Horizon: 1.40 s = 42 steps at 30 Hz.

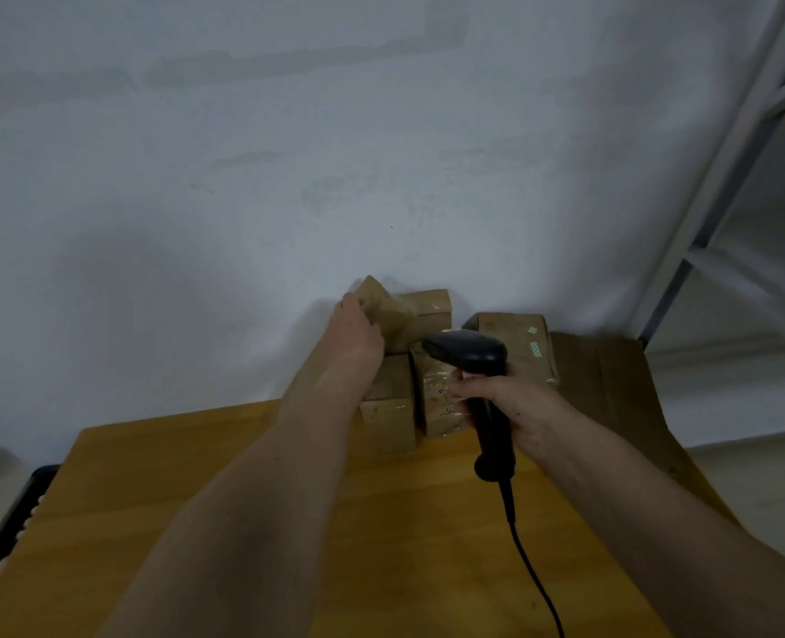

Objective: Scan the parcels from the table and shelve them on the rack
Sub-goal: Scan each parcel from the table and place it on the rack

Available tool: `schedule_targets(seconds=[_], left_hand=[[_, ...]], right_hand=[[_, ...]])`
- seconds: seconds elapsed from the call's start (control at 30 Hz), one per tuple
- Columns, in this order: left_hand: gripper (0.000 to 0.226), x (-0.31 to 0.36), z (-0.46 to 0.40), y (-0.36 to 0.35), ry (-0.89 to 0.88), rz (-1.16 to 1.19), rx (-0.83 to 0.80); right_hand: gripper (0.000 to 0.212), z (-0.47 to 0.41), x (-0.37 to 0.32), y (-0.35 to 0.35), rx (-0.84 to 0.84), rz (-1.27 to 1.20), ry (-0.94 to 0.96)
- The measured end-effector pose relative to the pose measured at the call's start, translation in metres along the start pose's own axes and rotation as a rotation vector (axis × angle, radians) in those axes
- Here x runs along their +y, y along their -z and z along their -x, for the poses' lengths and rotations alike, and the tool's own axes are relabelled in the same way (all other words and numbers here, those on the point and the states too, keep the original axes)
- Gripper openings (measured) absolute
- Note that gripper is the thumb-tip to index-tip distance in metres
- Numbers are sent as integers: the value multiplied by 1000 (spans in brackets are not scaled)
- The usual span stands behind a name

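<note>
On the table [224, 522], left hand [358, 331] grasps a parcel [383, 310], right hand [505, 398] the scanner [478, 361]

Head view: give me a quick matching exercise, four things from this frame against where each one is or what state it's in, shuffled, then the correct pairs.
Things
1. scanner
2. tilted parcel
3. rack
4. parcel with pale printed marks

Places or states
A. stands at the right edge of the view, beyond the table
B. gripped by the right hand, cable trailing toward the camera
C. lies at the right end of the parcel group, no hand on it
D. held by the left hand, one corner raised near the wall

Pairs: 1-B, 2-D, 3-A, 4-C
</note>
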<state>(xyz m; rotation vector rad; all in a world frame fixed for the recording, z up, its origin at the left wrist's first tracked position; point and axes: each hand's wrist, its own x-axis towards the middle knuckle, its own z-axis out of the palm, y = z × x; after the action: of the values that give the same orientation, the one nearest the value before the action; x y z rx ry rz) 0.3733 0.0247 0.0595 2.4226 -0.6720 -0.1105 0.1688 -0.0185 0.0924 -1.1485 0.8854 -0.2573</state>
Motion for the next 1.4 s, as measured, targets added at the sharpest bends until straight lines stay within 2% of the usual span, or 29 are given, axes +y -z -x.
schedule_targets(seconds=[0.07, 0.2, 0.33, 0.4, 0.47, 0.53, 0.67, 0.83, 1.03, 1.17, 1.27, 1.4], left_hand=[[70, 3, 6, 0, 10, -11, -95], [91, 9, 10, -1, 67, 48, -243], [112, 1, 11, -17, 131, -152, -443], [120, -7, 15, -28, 120, -190, -435], [126, -15, 21, -37, 139, -211, -350], [124, -20, 28, -45, 127, -253, -248], [102, -28, 36, -53, 37, -382, -63], [77, -35, 47, -51, -52, -499, -33], [76, -53, 96, -46, -164, -425, -18], [57, -90, 154, -46, -285, -402, -9], [59, -122, 201, -47, -360, -444, -83], [81, -155, 254, -52, -465, -507, -153]], right_hand=[[16, 2, -3, 3, -12, -22, 1], [12, 0, -9, 5, -36, -19, -21], [13, -8, -3, 7, -35, -22, -44], [12, -9, 1, 6, -32, -27, -56], [11, -10, 4, 5, -30, -19, -56], [11, -11, 6, 3, -18, -18, -51], [12, -13, 12, 0, -7, -17, -55], [17, -12, 22, 0, 4, 15, -68], [29, -9, 34, 7, 17, 36, -76], [30, -10, 50, 4, 11, 39, -104], [23, -8, 66, -3, -38, 55, -145], [13, -3, 89, -13, -72, 85, -199]])
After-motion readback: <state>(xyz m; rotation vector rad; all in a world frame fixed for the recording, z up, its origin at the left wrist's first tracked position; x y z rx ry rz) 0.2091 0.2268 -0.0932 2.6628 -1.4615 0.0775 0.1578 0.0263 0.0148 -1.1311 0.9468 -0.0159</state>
